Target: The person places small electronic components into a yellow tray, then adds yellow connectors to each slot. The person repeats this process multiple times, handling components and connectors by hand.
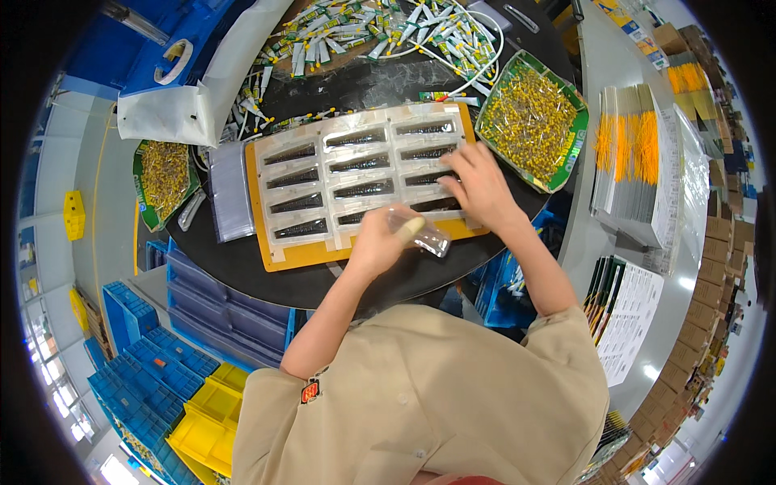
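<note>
A white tray point(331, 198) on an orange-yellow board point(269, 252) lies before me, its rows of slots holding dark, tapered pieces under clear plastic. At the tray's near edge, my left hand point(380, 244) is closed on a clear plastic blister shell point(433, 242); a pale cover sits on its thumb. My right hand point(482, 187) hovers over the tray's right column, thumb and forefinger bent and apart near a slot. Nothing shows between those fingers. The hands partly hide the lower right slots.
Small white-green tubes with yellow caps point(323, 40) are heaped at the back. Green boxes of yellow-headed pieces stand right point(529, 121) and left point(164, 179). Clear plastic sheets point(229, 194) lie left of the board. Orange-tipped bundles point(634, 153) stand on the right-hand bench.
</note>
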### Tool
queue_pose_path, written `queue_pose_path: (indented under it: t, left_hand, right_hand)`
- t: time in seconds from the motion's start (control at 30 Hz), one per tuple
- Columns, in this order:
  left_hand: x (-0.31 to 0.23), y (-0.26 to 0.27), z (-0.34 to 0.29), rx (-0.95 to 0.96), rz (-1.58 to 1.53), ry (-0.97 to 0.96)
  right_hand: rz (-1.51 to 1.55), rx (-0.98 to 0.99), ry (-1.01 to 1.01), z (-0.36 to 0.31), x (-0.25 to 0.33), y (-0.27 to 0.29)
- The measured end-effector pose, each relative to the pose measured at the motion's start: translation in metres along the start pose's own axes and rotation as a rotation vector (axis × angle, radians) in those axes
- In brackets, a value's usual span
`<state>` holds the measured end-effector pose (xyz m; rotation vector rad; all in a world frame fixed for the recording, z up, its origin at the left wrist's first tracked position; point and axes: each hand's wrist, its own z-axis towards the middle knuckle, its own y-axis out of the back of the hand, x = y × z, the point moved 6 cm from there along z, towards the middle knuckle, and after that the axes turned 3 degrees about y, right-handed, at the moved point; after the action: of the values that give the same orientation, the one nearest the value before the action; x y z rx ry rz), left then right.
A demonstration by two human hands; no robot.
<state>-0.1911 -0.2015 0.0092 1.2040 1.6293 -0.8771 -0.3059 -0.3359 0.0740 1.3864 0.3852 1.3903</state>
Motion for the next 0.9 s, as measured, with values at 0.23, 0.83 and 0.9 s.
queue_pose_path:
  t: [0.23,0.83,0.9]
  left_hand:
    - [-0.032,0.018,-0.026,0.233,0.228,-0.087]
    - [0.01,0.32,-0.064,-1.143,0.798,-0.305]
    - [-0.011,0.25,-0.033,-0.756,0.894,-0.335]
  right_hand:
    - [-0.023,0.216,0.008,-0.025,0.008,-0.013]
    - [-0.332,-0.319,-0.286,0.202,-0.205,-0.021]
    - [-0.078,-0.368,-0.176,0.181,-0.176,-0.006]
